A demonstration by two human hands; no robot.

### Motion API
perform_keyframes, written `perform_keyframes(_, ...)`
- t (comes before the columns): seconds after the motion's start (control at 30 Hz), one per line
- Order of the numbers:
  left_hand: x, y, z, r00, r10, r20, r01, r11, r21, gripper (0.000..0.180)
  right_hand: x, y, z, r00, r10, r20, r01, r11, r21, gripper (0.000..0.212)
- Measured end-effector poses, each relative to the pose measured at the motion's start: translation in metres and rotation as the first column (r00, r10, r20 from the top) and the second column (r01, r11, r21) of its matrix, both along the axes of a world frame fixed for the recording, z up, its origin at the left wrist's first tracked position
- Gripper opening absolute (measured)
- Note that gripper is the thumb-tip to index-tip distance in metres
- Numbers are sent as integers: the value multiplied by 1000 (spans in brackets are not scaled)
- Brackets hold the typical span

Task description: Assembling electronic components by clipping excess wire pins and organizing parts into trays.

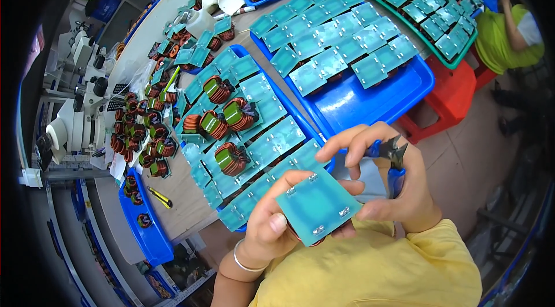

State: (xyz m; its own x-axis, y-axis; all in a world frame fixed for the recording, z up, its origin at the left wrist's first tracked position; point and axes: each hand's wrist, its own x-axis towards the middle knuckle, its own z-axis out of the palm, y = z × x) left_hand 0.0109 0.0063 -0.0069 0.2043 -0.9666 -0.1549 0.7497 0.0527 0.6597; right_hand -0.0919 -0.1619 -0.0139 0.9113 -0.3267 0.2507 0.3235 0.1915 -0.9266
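Note:
My left hand (pixel 267 235) holds a square teal circuit board (pixel 319 206) by its left edge, flat face up. Small shiny solder points show near the board's corners, and a little of a copper winding peeks out beneath it. In my right hand (pixel 413 191) are small cutters with blue handles (pixel 396 175) and dark jaws (pixel 394 150), tucked between the fingers and pointing up. The thumb of that hand is at the board's right edge. Beyond my hands, a blue tray (pixel 315 133) carries rows of similar boards, with several loose copper coils (pixel 232 158) resting on top.
Another blue tray (pixel 399 90) and a green tray (pixel 462 55) hold more boards. On the left are piled coils (pixel 139 130), a yellow knife (pixel 160 197) and a small blue bin (pixel 144 237). A red stool (pixel 448 102) stands near a person in yellow-green (pixel 503 41).

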Motion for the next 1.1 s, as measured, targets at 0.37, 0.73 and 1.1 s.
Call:
perform_keyframes(0.37,-3,12,-13,985,138,108,-143,989,43,57,-3,3,7,987,-89,135,123,957,-262,62)
perform_keyframes(0.73,-4,-8,9,1000,8,-27,-5,992,126,61,-1,3,3,979,-187,81,200,958,-207,53)
perform_keyframes(1.1,7,-6,20,908,247,339,-258,966,-12,72,20,12,20,958,-183,222,266,853,-448,48)
